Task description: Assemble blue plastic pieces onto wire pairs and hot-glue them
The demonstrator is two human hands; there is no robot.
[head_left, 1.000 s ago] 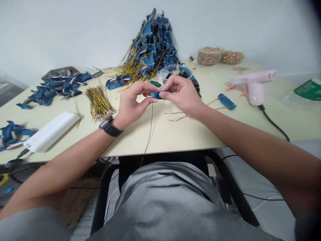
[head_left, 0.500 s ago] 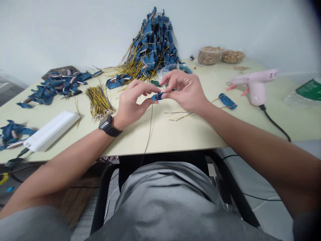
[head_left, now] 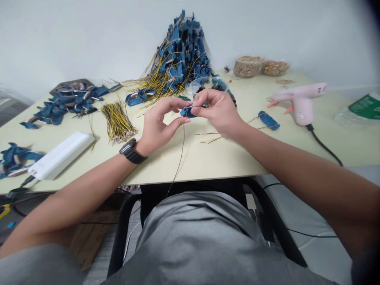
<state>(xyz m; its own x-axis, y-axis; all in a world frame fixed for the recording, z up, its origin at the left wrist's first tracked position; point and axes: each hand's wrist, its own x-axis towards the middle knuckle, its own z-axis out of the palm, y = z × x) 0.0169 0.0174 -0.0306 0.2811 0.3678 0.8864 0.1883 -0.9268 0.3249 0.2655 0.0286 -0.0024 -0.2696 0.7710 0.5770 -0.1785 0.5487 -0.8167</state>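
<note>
Between my two hands is a small blue strip-like piece (head_left: 187,112), held just above the table. My left hand (head_left: 162,120), with a black watch on its wrist, pinches the left end between thumb and fingers. The thumb and fingers of my right hand (head_left: 218,109) are closed on its right end. A thin black wire (head_left: 181,152) hangs from the piece down toward my lap. Beside my right forearm lies another blue piece (head_left: 268,120) with yellow wires running out to the left. The fingers hide part of the held piece.
A tall heap of blue pieces with yellow wires (head_left: 184,51) rises at the back. Left are a wire bundle (head_left: 117,118), blue pieces (head_left: 65,101) and a white power strip (head_left: 62,154). Right are a pink glue gun (head_left: 303,101), a plastic bottle (head_left: 365,107) and bags of nuts (head_left: 247,66).
My right hand has shifted slightly left and down, uncovering more of the clear bowl behind it. My left hand has moved slightly right. The hanging wire has swung a little right.
</note>
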